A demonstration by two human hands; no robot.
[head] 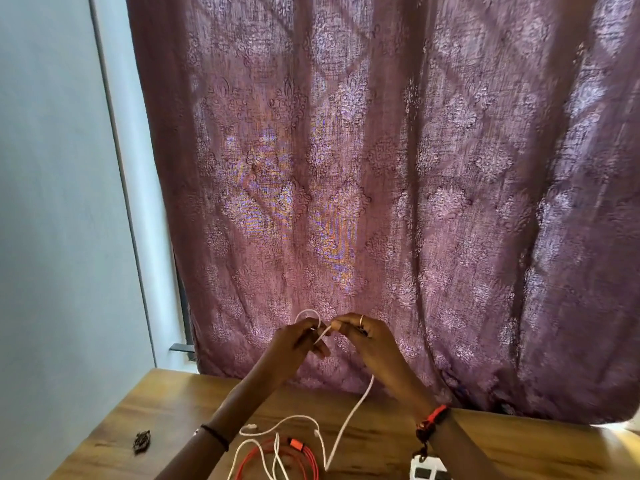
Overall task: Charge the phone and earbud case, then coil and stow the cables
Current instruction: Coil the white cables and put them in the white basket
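The left hand (298, 341) and right hand (365, 339) were held close together above the worktop (166, 410), each pinching the white cable (367, 393): a small loop at the left, slack trailing down from the right onto the worktop.

I see both hands raised above the table (166, 410), in front of the curtain (381, 168) that hangs behind its far edge. The left hand (298, 341) is just left of the right hand (367, 337), with a charging cable (349, 415) held between them. That cable drops to the table and crosses a coiled cable (304, 455) at the near edge. A power strip (427, 471) sits to the coil's right and a small object (142, 442) well to its left. The wall (52, 202) stands left of the curtain.
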